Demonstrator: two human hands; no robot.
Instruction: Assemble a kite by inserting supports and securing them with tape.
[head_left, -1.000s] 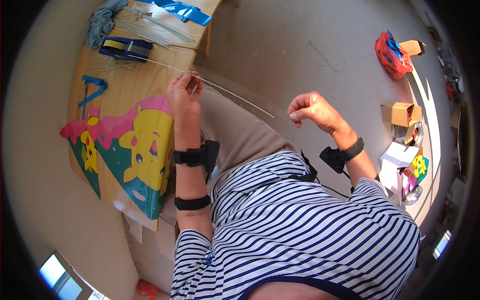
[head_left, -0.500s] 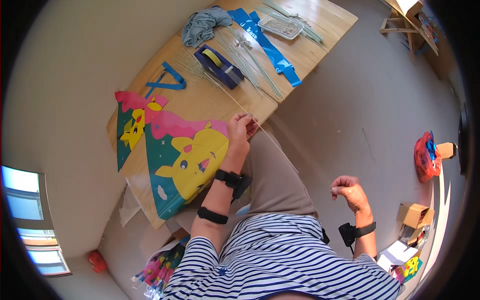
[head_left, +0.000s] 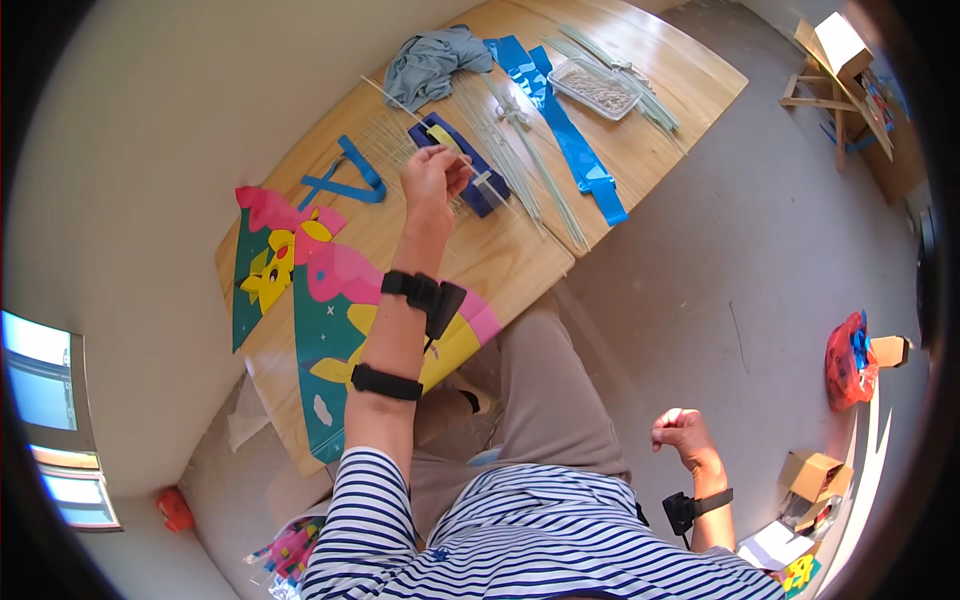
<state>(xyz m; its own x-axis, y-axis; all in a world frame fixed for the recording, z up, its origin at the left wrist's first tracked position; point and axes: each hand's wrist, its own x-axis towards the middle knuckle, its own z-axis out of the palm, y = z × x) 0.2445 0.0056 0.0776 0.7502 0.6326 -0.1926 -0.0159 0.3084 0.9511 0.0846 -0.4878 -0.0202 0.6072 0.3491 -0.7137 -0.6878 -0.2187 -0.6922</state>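
Note:
My left hand [head_left: 433,182] is pinched round a thin pale rod [head_left: 384,95], held slantwise over the dark blue tape dispenser [head_left: 482,165] with its yellow roll. Under my left forearm lies a large printed sheet [head_left: 318,340] in green, pink and yellow with a cartoon animal; the forearm hides part of it. A smaller matching printed piece [head_left: 267,275] lies to its left. My right hand [head_left: 688,437] hangs off to the right, over the floor and away from the table, its fingers curled together; whether anything is in them cannot be made out.
Bundles of thin rods [head_left: 500,150], a blue strap [head_left: 560,125], a looped blue band [head_left: 350,180], a grey cloth [head_left: 435,65] and a clear tray of small pieces [head_left: 597,88] lie on the wooden table [head_left: 690,75]. Rightward on the floor are a red bag [head_left: 848,370] and cardboard boxes [head_left: 815,475].
My left hand has moved forward from the near table edge to the tape dispenser, carrying the rod. My right hand stays closed over the floor, slightly lower in view.

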